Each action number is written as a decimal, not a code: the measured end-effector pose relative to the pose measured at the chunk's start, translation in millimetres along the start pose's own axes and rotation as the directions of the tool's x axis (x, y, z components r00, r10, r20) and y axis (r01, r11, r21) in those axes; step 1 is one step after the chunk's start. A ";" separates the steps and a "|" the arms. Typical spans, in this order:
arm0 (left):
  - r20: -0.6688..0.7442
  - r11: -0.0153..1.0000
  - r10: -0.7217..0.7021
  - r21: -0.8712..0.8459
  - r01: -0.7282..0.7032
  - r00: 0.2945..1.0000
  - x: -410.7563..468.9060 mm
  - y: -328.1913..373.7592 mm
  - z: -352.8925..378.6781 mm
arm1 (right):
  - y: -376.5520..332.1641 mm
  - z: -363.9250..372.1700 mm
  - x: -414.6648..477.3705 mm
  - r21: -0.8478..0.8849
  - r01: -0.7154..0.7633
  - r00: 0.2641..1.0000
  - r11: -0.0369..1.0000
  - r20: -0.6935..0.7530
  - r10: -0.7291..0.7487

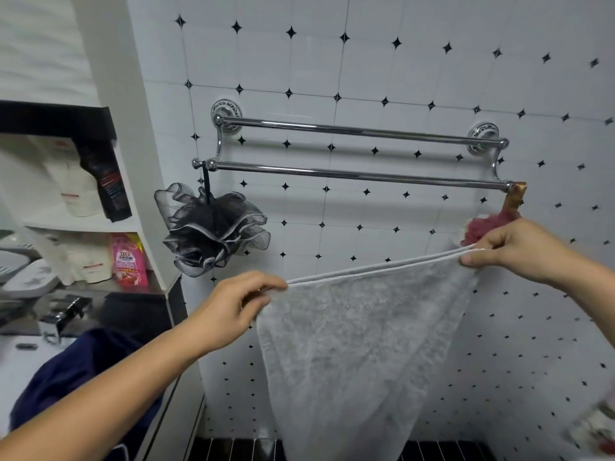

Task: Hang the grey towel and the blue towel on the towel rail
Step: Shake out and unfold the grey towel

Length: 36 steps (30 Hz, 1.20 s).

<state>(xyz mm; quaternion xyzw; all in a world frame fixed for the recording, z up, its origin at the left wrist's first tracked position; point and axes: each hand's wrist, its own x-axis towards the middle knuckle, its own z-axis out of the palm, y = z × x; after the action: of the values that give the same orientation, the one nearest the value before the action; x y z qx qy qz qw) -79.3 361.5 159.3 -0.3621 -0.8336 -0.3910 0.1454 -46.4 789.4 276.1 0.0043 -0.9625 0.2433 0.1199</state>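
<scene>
The grey towel [352, 341] hangs folded in front of the tiled wall, stretched between my hands below the rail. My left hand [233, 307] pinches its left top corner and my right hand [519, 251] pinches the right top corner. The chrome double towel rail [359, 176] is fixed to the wall above, both bars bare along their length. The dark blue towel [90, 377] lies crumpled on the counter at the lower left, partly behind my left forearm.
A black mesh bath sponge [213, 227] hangs from the rail's left end. A red sponge [482, 227] on a brown strap hangs from the right end, just behind my right hand. Shelves with bottles [100, 181] and a pink pouch [128, 261] stand at left.
</scene>
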 end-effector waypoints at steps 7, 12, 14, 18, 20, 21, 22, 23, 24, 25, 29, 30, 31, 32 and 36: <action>0.166 0.933 0.126 0.314 -0.174 0.978 3.6 -0.4 -9.0 | 1.1 5.9 5.6 0.116 0.061 0.996 0.991 -0.065 -0.053; 0.159 0.948 -0.116 0.312 0.061 0.980 16.0 -12.4 -7.4 | -2.9 7.4 6.8 0.109 0.145 0.987 0.983 0.055 -0.152; 0.126 0.943 -0.313 0.163 0.292 0.941 22.7 -19.6 -5.8 | -2.1 7.7 6.1 0.096 0.151 0.981 0.984 0.107 -0.161; 0.064 0.784 -0.581 -0.222 0.580 0.811 35.0 -27.7 -9.3 | 3.2 2.9 2.9 0.088 0.110 0.986 0.990 0.116 -0.119; 0.017 0.732 -0.616 -0.358 0.580 0.787 44.1 -26.4 -9.2 | 7.9 0.6 5.1 0.075 0.081 0.995 0.994 0.054 -0.085; -0.014 0.720 -0.624 -0.398 0.568 0.781 49.3 -25.7 -8.1 | 10.4 1.4 7.4 0.061 0.066 0.998 0.996 0.018 -0.068; -0.047 0.719 -0.629 -0.414 0.558 0.776 54.7 -25.7 -6.4 | 12.9 4.1 9.9 0.042 0.048 0.999 0.998 -0.023 -0.047; -0.080 0.726 -0.634 -0.406 0.555 0.769 60.5 -25.8 -4.4 | 15.8 8.5 12.1 0.022 0.025 0.997 0.999 -0.071 -0.023; -0.113 0.738 -0.636 -0.378 0.559 0.764 65.9 -25.4 -3.0 | 18.5 13.6 14.8 0.002 -0.002 0.993 1.000 -0.119 0.002; -0.147 0.756 -0.631 -0.336 0.561 0.762 71.3 -24.9 -2.3 | 18.9 18.5 16.8 -0.016 -0.029 0.986 0.999 -0.162 0.026; -0.300 0.832 -0.552 -0.141 0.536 0.778 95.9 -20.5 -12.1 | 11.1 18.2 16.9 0.021 -0.035 0.997 0.999 0.075 0.033; -0.327 0.833 -0.548 -0.129 0.538 0.770 101.8 -20.6 -17.3 | 9.6 15.4 12.2 0.103 -0.022 0.970 0.994 0.242 -0.004; -0.345 0.828 -0.553 -0.130 0.545 0.758 106.4 -21.2 -22.9 | 10.0 13.4 7.7 0.208 -0.028 0.921 0.978 0.385 -0.056; -0.353 0.825 -0.556 -0.125 0.551 0.752 108.7 -22.0 -27.9 | 11.8 12.2 4.3 0.296 -0.063 0.873 0.953 0.479 -0.091; -0.310 0.843 -0.516 -0.019 0.537 0.799 112.8 -16.5 -22.8 | 22.5 25.8 17.3 0.013 -0.081 0.977 0.997 0.198 0.077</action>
<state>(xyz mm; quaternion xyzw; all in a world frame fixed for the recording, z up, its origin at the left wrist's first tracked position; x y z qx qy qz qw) -170.5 392.4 224.5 -0.0467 -0.8819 -0.4373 0.1696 -70.5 798.0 247.6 -0.0083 -0.9664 0.2564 0.0139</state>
